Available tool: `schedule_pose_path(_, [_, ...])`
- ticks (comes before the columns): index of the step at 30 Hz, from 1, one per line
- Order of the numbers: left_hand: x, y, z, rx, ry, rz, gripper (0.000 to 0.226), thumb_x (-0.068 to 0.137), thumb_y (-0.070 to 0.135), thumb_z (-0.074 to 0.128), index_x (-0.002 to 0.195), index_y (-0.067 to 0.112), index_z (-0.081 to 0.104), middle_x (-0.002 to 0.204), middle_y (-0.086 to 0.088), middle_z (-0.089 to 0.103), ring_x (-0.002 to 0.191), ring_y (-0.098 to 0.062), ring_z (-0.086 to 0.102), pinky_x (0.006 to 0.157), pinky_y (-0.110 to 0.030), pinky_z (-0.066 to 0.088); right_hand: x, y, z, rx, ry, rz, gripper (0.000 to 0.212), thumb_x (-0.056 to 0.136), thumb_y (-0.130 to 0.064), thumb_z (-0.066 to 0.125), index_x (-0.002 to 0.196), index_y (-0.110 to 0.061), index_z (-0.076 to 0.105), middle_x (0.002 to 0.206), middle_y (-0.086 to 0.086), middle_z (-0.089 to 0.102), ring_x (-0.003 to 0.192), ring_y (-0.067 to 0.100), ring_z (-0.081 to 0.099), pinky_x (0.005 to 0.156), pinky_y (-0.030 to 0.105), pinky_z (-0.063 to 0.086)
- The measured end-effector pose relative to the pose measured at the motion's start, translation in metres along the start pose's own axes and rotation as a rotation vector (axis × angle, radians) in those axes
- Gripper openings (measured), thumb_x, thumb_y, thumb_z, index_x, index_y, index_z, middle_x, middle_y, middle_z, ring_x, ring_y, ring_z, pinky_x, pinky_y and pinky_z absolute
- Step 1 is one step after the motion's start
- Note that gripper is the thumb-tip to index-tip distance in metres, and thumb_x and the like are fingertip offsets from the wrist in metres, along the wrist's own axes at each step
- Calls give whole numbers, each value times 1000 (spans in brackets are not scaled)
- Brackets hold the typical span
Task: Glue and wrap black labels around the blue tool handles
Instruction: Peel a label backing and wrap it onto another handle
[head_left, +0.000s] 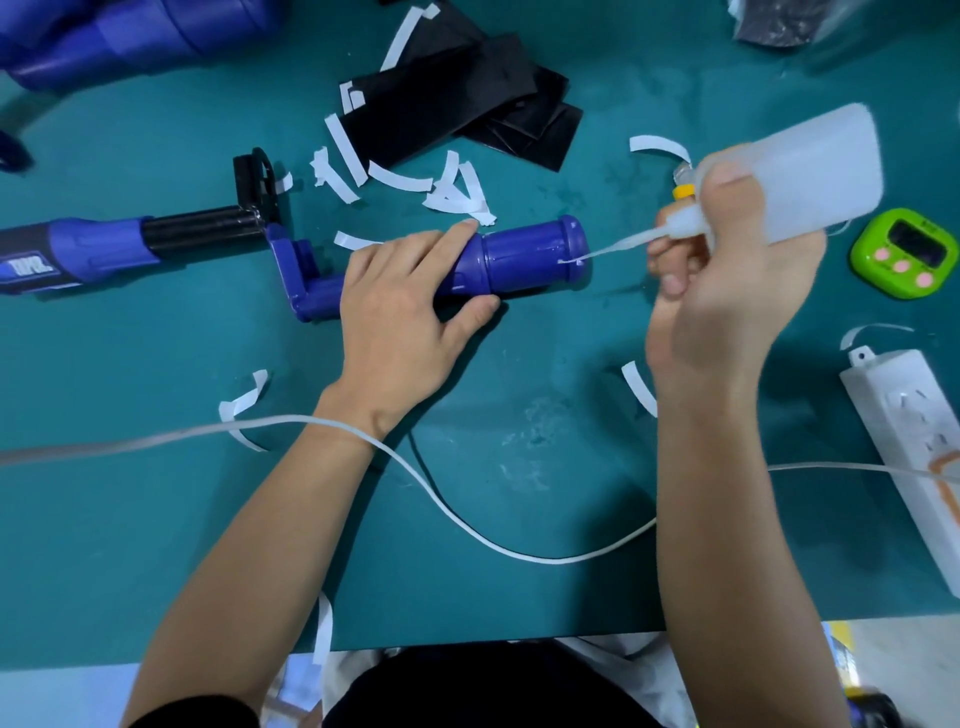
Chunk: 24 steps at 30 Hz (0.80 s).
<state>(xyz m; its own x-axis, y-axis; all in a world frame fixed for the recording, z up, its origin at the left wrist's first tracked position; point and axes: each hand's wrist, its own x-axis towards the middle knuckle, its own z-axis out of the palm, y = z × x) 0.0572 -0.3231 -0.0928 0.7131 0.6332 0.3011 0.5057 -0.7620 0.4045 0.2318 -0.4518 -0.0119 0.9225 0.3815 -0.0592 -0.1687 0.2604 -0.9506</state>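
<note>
Now the left hand (400, 306) clamps the blue handle (519, 257), lying flat mid-table, while the right hand (727, 291) squeezes a glue bottle (810, 176), nozzle touching the flared end at 3 o'clock. Likely trouble: too hard a squeeze floods glue onto the mat (156, 545), or the round handle rolls. Counted: one handle in work, one finished tool (104, 249) at 9, one bottle, a stack of black labels (467, 104) at 12, number unclear.

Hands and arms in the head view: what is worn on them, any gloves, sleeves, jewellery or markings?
Both the left hand and the right hand are bare, with no gloves. No rings, watch or bracelet show on either wrist, and no markings. Both forearms are uncovered; only a dark sleeve edge shows near the left elbow at the bottom of the frame. Fingernails are short and unpainted.
</note>
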Motion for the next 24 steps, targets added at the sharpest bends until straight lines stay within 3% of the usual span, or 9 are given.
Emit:
schedule_pose_path(3, [0,0,-1,7,-2,5,62,94,57,69,144,22,61,126,3,68,112,-22,61,104,-35,33,10,-11,-8,-48,-81,-7,19,84,-11,63,71,-22,72,71,4,66,65,27,58,59,32,42])
schedule_pose_path(5, [0,1,-2,11,4,13,63,93,56,70,145,20,61,125,2,68,111,-22,60,104,-35,32,21,-23,-11,-174,-173,-20,17,81,-1,63,91,-12,71,85,9,71,80,32,68,73,37,54])
schedule_pose_path(6, [0,1,-2,15,6,12,65,93,55,70,145,19,60,124,1,68,111,-22,60,104,-36,32,27,-28,-12,-310,-233,-43,29,80,2,62,104,-13,67,92,7,71,84,29,71,76,38,57])
schedule_pose_path(9, [0,2,-2,19,10,1,66,92,54,70,145,18,59,122,0,69,111,-21,59,105,-37,33,44,-38,-4,-1048,-404,-223,51,78,2,55,119,-28,57,99,0,69,86,23,66,72,35,54])
schedule_pose_path(11, [0,4,-3,28,21,0,60,92,53,68,141,19,62,125,2,69,112,-20,59,106,-37,32,52,-37,6,-1536,-512,-384,52,75,7,56,118,-22,56,102,9,64,95,37,58,72,43,47])
schedule_pose_path(14, [1,5,-2,39,48,-5,54,90,51,68,135,21,65,127,5,69,114,-17,60,107,-35,30,64,-27,22,-1984,-669,-550,44,73,14,60,113,-6,56,101,21,57,99,41,53,74,44,33])
schedule_pose_path(18, [1,5,-1,22,77,-16,51,87,44,71,133,21,68,126,6,70,115,-15,61,109,-34,30,77,-13,34,-2432,-810,-809,25,90,-16,55,114,-13,60,107,11,62,103,31,53,101,39,36])
schedule_pose_path(21, [1,5,-2,13,85,-8,51,86,41,69,132,20,68,125,6,71,115,-15,61,109,-34,31,76,-7,46,-2596,-1011,-1032,29,99,-29,44,122,-25,62,116,1,64,109,24,54,107,37,35])
schedule_pose_path(24, [2,4,-3,8,78,-18,52,84,38,70,132,19,69,125,6,70,115,-14,60,111,-31,28,69,-8,53,-2722,-1116,-1138,41,104,-33,37,138,-20,58,134,5,62,126,28,52,122,48,25])
